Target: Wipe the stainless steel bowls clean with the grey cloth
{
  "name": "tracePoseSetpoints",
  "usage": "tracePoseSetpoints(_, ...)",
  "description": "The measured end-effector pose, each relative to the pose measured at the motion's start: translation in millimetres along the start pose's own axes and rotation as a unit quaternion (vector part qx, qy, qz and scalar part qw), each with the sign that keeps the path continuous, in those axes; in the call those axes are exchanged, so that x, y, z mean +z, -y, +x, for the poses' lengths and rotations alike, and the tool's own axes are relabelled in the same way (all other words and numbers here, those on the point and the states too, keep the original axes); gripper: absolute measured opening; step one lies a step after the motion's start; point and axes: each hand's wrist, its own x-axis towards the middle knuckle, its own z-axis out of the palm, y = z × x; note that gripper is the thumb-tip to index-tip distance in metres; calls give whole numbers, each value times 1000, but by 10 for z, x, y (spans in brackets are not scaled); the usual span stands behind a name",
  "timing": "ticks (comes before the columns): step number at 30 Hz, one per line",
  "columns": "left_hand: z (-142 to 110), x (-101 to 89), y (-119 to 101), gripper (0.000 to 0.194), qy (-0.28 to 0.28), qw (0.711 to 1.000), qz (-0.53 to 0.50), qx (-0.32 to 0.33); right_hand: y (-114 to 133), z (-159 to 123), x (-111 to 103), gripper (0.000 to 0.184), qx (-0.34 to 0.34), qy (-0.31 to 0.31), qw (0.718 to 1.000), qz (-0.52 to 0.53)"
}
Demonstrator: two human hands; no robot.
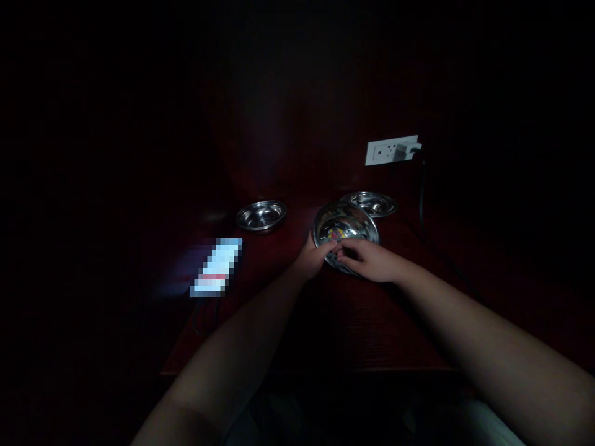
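A shiny metal bowl (346, 217) is tilted so that its inside faces me. A small colourful round patch (335, 235) shows at its bottom. My left hand (312, 255) grips the bowl's left rim, its thumb lying over the edge. From the right, my right hand (367, 259) reaches over the bowl's near side, with the fingers curled together close to the left thumb and the patch. Whatever those fingers pinch, if anything, is hidden. Just behind the bowl lies a round metal lid or shallow dish (383, 205).
A second metal bowl (261, 217) stands to the left on the dark red table (362, 334). Nearer me is a lit phone (217, 267), its screen blurred, with a cable beside it. A wall socket (379, 152) holds a plug (409, 149) whose black cord (422, 198) hangs down at right. The surroundings are very dark.
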Motion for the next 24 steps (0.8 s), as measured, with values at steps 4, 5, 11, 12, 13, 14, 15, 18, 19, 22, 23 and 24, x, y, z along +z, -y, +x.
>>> tracePoseSetpoints(4,3,9,3,59,3,999,14,34,23,-9,-41,24,-14,32,999,11)
tracePoseSetpoints(5,1,14,-3,59,2,999,20,37,23,-12,-51,26,-22,40,999,14)
tracePoseSetpoints(11,-29,65,-82,56,0,998,31,48,-33,-40,-69,48,-41,64,997,-10)
tracePoseSetpoints(12,-34,72,-93,56,1,998,29,48,-40,-42,-67,52,-38,67,997,-15)
tracePoseSetpoints(13,-39,76,-101,56,0,999,26,43,-43,-44,-67,53,-35,69,997,-19)
tracePoseSetpoints(14,-43,78,-105,56,-2,999,22,37,-43,-44,-68,52,-33,69,997,-20)
tracePoseSetpoints(15,-45,78,-104,55,-5,999,18,29,-39,-44,-71,50,-31,69,997,-19)
tracePoseSetpoints(18,-40,66,-83,55,-9,1000,2,9,-14,-42,-90,39,-13,72,997,-5)
tracePoseSetpoints(19,-36,61,-73,55,-10,1000,1,6,-7,-41,-98,35,-3,71,997,0)
tracePoseSetpoints(22,-19,42,-44,56,-15,1000,7,6,-2,-34,-108,25,20,57,998,10)
tracePoseSetpoints(23,-13,35,-36,57,-13,1000,10,7,-8,-29,-104,23,23,49,998,17)
tracePoseSetpoints(24,-7,29,-28,58,-10,1000,13,9,-17,-24,-98,21,26,41,998,26)
